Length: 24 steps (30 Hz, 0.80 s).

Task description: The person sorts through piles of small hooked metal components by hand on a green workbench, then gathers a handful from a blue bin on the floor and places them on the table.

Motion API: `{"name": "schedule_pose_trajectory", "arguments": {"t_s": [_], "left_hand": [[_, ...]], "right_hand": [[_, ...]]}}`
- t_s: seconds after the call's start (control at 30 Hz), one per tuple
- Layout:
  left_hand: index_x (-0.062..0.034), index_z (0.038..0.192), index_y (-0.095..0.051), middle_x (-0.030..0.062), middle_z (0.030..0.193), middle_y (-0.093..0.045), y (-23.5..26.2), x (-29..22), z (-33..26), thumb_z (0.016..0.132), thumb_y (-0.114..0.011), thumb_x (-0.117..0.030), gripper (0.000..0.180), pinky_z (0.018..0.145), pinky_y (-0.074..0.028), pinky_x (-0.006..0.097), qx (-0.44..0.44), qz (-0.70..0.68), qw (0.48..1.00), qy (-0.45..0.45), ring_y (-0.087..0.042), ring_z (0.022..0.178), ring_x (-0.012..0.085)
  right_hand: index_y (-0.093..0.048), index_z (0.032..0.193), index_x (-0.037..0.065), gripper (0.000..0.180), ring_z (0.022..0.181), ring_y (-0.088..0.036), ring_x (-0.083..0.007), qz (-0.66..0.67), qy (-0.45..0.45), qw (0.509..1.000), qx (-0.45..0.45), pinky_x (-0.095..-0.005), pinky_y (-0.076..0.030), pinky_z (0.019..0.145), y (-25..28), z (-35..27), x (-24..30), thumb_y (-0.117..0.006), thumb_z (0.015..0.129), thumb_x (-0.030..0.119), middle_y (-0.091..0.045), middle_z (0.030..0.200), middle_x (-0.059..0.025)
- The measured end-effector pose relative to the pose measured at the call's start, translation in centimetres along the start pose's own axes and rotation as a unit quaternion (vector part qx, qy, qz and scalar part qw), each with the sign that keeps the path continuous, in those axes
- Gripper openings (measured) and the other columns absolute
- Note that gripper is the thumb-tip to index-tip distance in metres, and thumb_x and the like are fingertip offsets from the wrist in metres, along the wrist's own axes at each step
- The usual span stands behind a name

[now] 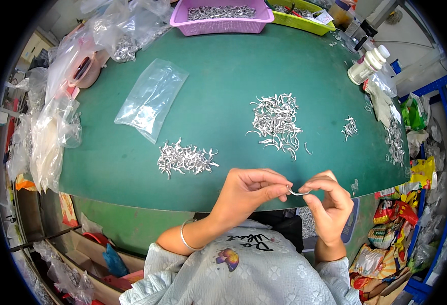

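My left hand [251, 190] and my right hand [327, 203] meet just off the near edge of the green table [223, 86], each pinching one end of a small curved silver metal piece [298, 192]. A heap of the same silver pieces [185, 158] lies on the table to the left of my hands. A larger heap [277, 122] sits ahead of them, and a small cluster [350, 127] lies to the right. A bangle circles my left wrist.
A clear plastic bag [151, 97] lies flat at the left. A purple basket [222, 15] with metal pieces and a green tray [302, 18] stand at the far edge. A white bottle [368, 63] is at the right. Bunched plastic bags [51, 127] crowd the left rim.
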<state>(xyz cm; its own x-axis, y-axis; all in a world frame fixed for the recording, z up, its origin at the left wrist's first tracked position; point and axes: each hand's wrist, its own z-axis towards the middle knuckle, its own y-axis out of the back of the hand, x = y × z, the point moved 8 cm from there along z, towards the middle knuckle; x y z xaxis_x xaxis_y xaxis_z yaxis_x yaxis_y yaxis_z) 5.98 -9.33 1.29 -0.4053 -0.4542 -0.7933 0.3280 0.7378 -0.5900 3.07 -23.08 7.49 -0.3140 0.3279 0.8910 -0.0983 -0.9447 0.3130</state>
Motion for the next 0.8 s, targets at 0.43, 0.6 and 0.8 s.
{"name": "schedule_pose_trajectory", "arguments": {"t_s": [0.43,0.6,0.8], "left_hand": [[0.0077,0.094,-0.063,0.0134,0.094,-0.06,-0.6,-0.8,-0.5,0.081,-0.06,0.005,0.014,0.072,-0.05,0.025,0.021,0.029,0.997,-0.067,-0.06,0.08,0.016],[0.0085,0.093,-0.062,0.0159,0.094,-0.06,-0.9,-1.3,-0.8,0.081,-0.056,0.01,0.013,0.073,-0.052,0.027,0.022,0.024,0.995,-0.092,-0.061,0.081,0.0183],[0.0074,0.096,-0.062,0.0142,0.098,-0.059,-1.1,-1.5,-0.9,0.082,-0.057,0.007,0.015,0.075,-0.051,0.027,0.05,0.037,0.992,-0.106,-0.06,0.084,0.0176]], "right_hand": [[-0.062,0.082,-0.003,0.019,0.068,-0.056,-0.0239,-0.144,0.162,0.975,-0.037,-0.0315,-0.044,0.062,-0.4,-0.8,2.7,-0.068,0.065,-0.008,-0.062,0.079,-0.0122],[-0.064,0.085,0.0,0.025,0.071,-0.056,-0.0221,-0.253,0.256,0.932,-0.03,-0.0343,-0.039,0.061,-0.8,-1.8,4.1,-0.072,0.061,-0.003,-0.063,0.084,-0.0087],[-0.065,0.087,0.003,0.028,0.074,-0.056,-0.0213,-0.27,0.281,0.92,-0.035,-0.0346,-0.038,0.063,-0.7,-2.4,4.1,-0.074,0.061,0.0,-0.063,0.086,-0.006]]}}
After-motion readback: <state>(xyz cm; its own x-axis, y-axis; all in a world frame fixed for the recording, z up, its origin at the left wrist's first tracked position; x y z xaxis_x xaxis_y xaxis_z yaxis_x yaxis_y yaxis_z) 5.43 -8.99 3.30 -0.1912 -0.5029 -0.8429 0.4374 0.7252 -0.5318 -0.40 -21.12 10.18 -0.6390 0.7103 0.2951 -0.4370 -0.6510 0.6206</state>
